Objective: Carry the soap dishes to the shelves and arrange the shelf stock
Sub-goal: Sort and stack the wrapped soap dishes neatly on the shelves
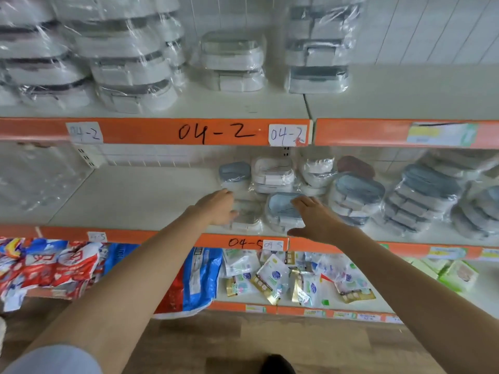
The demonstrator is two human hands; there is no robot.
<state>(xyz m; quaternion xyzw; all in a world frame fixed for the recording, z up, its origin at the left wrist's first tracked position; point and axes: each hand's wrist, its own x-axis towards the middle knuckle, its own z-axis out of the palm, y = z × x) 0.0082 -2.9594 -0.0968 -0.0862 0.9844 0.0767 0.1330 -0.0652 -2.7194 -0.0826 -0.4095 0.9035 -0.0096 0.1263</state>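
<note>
- Two hands reach onto the middle shelf [140,195], the one whose orange front edge reads "04-5".
- My left hand [217,207] lies against the left side of a white wrapped soap dish [247,215] near the shelf's front edge; fingers point forward, their tips hidden behind the wrapping. Cannot tell whether this grip has closed on it.
- My right hand [314,217] rests flat on a blue-lidded soap dish [280,207] just right of the white one; fingers straight, thumb spread toward the shelf edge, grip wide, nothing pinched.
- Both dishes sit in clear film, side by side, touching or nearly so.
- Behind them: a small blue dish [234,172], a white stack [272,172], more wrapped dishes to the right, including a tall blue-grey stack [421,198].
- Left half of this shelf is bare board.
- Upper shelf [243,103], marked "04-2", carries wrapped white lidded containers [129,68] in several stacks.
- Lower shelf: red and blue bags [54,265] at left, small sachets [272,279] in the middle.
</note>
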